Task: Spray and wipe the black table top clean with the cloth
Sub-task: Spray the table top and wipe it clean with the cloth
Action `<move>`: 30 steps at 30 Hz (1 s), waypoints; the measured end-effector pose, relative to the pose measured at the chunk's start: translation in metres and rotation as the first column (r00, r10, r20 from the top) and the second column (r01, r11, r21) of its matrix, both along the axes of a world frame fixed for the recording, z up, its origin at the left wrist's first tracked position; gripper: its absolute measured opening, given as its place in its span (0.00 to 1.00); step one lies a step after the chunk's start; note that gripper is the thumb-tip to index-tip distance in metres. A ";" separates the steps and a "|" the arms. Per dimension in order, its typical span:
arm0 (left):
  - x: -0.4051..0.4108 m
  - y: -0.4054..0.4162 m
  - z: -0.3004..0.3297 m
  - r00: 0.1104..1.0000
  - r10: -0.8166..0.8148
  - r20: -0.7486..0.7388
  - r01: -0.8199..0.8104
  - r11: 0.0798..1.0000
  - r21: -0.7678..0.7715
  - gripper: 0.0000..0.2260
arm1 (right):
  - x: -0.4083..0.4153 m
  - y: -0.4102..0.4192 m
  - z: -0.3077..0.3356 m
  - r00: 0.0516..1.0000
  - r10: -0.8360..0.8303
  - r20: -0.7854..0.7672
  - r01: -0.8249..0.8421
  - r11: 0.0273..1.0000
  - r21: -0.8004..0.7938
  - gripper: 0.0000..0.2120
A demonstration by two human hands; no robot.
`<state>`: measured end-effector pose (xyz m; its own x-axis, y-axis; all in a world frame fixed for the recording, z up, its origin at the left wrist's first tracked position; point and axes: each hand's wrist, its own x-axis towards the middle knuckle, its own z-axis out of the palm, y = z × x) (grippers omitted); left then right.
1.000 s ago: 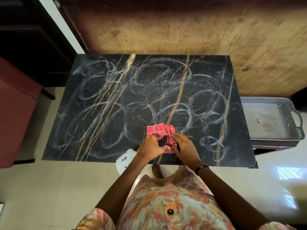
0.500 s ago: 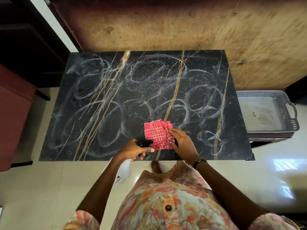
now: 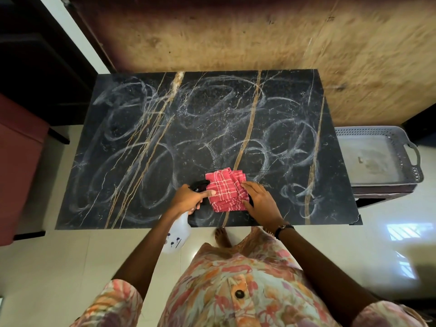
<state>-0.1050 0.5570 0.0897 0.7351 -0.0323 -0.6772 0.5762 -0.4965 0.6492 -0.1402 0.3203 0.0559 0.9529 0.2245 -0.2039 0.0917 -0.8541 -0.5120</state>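
Note:
The black marble-patterned table top point(image 3: 165, 147) is covered in white swirling smears and gold veins. A folded red checked cloth point(image 3: 225, 191) lies near the front edge, a little right of centre. My right hand point(image 3: 258, 200) rests flat on the cloth's right side. My left hand point(image 3: 188, 200) grips a spray bottle point(image 3: 178, 234) by its black trigger head, just left of the cloth. The bottle's white body hangs below the table's front edge, partly hidden by my forearm.
A grey perforated tray point(image 3: 410, 154) with handles sits on a low stand to the right of the table. A dark red seat point(image 3: 18, 166) stands to the left. A worn brown wall point(image 3: 236, 36) runs behind the table. My bare foot point(image 3: 221, 237) shows under the front edge.
My left hand has come off the cloth and drawn the spray bottle to the left, its white body now below the table edge. The right hand has stayed on the cloth.

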 end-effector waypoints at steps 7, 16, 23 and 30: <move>-0.008 -0.002 -0.001 0.995 -0.064 -0.070 0.056 0.992 -0.110 0.23 | -0.002 0.001 0.001 1.000 -0.003 0.006 0.003 1.000 0.008 0.24; -0.026 -0.009 -0.013 1.000 0.007 -0.022 -0.008 1.000 -0.016 0.19 | 0.001 -0.002 0.003 1.000 0.026 -0.012 -0.026 1.000 0.012 0.25; -0.019 -0.032 -0.011 0.996 -0.092 0.019 0.090 0.991 0.098 0.15 | 0.013 -0.005 0.011 0.992 0.043 -0.119 -0.018 0.979 0.203 0.23; -0.023 -0.027 -0.005 0.999 -0.032 0.043 0.031 0.999 0.015 0.15 | 0.035 0.013 0.019 0.858 -0.277 -0.433 0.452 0.809 0.376 0.31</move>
